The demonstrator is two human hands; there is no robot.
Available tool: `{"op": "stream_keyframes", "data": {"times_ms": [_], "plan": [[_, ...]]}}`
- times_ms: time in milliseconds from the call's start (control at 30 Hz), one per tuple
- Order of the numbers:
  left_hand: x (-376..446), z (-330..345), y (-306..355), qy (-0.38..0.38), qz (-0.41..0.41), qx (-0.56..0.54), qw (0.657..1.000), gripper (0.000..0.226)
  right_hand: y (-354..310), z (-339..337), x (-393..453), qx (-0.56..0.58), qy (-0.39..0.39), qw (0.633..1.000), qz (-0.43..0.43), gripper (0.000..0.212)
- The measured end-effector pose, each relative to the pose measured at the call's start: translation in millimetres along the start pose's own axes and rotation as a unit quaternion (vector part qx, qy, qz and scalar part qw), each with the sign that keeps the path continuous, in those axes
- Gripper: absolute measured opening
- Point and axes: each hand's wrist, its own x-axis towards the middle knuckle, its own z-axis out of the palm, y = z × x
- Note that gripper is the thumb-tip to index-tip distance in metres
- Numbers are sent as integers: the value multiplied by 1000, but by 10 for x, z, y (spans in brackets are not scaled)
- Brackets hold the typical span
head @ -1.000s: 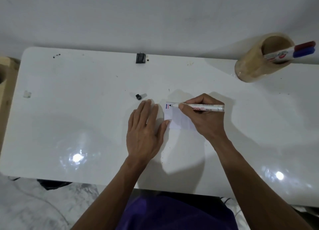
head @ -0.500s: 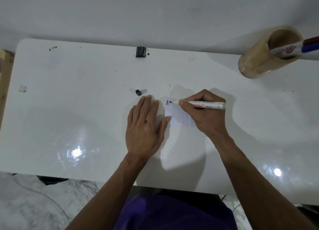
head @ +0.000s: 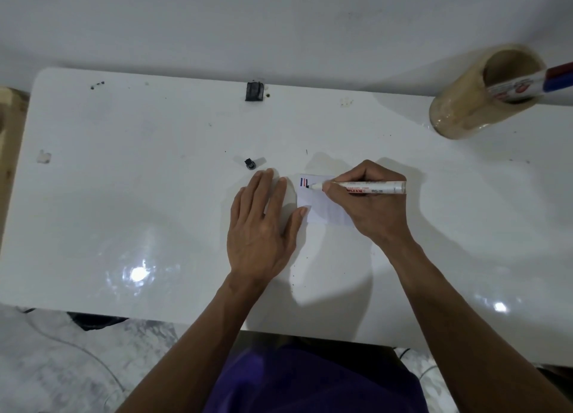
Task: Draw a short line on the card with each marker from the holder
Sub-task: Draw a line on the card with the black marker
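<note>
A glossy white rectangular worktop (head: 124, 214) with rounded corners fills most of the view, set against a pale wall. At its far right corner stands a tan cylindrical holder (head: 465, 102), with a red-capped marker (head: 558, 70) and a blue-capped marker (head: 558, 84) leaning out of its mouth to the right.

The left hand (head: 263, 226) lies flat on the worktop, fingers spread and extended, its thumb tip touching the left edge of the card. The right hand (head: 369, 208) is closed in a writing grip around a white-barrelled uncapped marker with red print (head: 369, 188), which lies nearly level, its tail pointing right.

The small white rectangular card (head: 316, 208) sits near the middle of the worktop between the two hands, partly covered by the right hand. At its upper left corner are a short blue line (head: 304, 179) and a short red line (head: 304, 183), one under the other; the marker's dark tip touches the card just below them, at a short black mark (head: 307, 187).

A small black clip-like piece (head: 255, 91) sits at the far edge of the worktop. A small black marker cap (head: 250, 164) lies just beyond the left fingertips.
</note>
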Motion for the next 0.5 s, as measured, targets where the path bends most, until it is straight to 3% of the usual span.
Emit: {"op": "stream_keyframes", "data": {"times_ms": [200,400,500], "plan": [[13,22,-16,-11,0,-5,1000,58,-9,-7,40,16,-7,1000,17,14],[17,-83,18,-48,-28,-43,998,58,-226,-153,132,204,-24,973,107,23],[98,-248,39,-19,-81,-113,990,48,-437,-239,147,267,-44,957,105,22]]}}
